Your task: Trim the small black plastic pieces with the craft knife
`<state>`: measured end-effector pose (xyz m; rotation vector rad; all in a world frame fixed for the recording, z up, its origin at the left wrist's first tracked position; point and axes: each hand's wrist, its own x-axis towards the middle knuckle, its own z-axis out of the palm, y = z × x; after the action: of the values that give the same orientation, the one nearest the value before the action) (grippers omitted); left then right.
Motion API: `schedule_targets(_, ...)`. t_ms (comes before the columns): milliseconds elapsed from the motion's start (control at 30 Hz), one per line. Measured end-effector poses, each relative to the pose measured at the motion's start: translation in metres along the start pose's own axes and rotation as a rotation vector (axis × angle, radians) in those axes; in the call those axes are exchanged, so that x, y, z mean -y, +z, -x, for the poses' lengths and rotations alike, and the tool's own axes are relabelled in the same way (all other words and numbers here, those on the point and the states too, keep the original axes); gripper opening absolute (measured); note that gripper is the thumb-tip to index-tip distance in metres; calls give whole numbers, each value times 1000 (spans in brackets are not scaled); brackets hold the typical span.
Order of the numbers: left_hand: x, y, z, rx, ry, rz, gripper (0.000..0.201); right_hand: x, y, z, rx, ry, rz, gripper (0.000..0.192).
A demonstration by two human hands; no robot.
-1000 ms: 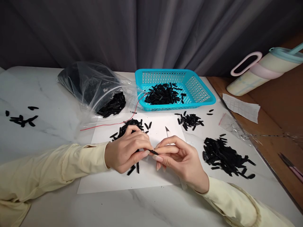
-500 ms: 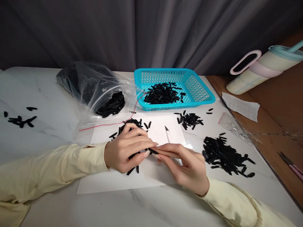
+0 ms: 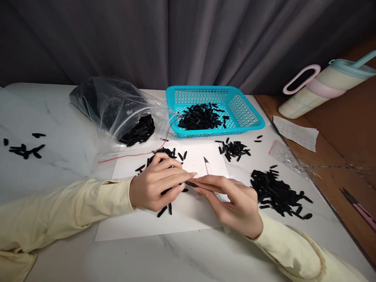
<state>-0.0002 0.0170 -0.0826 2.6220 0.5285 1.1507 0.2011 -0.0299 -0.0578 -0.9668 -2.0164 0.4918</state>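
A small, narrow black piece (image 3: 191,184), slightly pointed at the ends, is pinched between the fingertips of both hands. My left hand (image 3: 160,182) is closed on its left end, and my right hand (image 3: 232,201) is closed on the right end. Both are just above a white sheet of paper (image 3: 129,229). More black pieces (image 3: 167,152) lie behind and beneath my left hand, which partly hides them. Beyond the fingertips a white craft knife (image 3: 208,166) rests on the paper, its lower part covered by my right hand.
A blue basket (image 3: 255,124) holds black pieces. Left of it lies a clear plastic bag (image 3: 102,105) of them, with a red string (image 3: 132,157). Loose piles (image 3: 277,194) are at right. A tumbler (image 3: 317,88), a paper slip (image 3: 296,132) and tweezers (image 3: 358,207) lie farther right.
My right hand has shifted slightly, and the black piece between the fingertips has moved a little up and to the right. Both hands keep their hold.
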Motion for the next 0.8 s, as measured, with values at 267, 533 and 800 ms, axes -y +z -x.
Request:
schedule_targets(267, 8, -2, 1, -220, -449, 366, 26, -35, -43, -94, -64, 61, 427, 27)
schedule_targets(533, 11, -3, -5, -321, -738, 585, 24, -16, -13, -76, 397, 6, 449, 22)
schedule_targets(800, 11, 4, -3, -95, -610, 283, 30, -42, 35, -55, 417, 89, 199, 31)
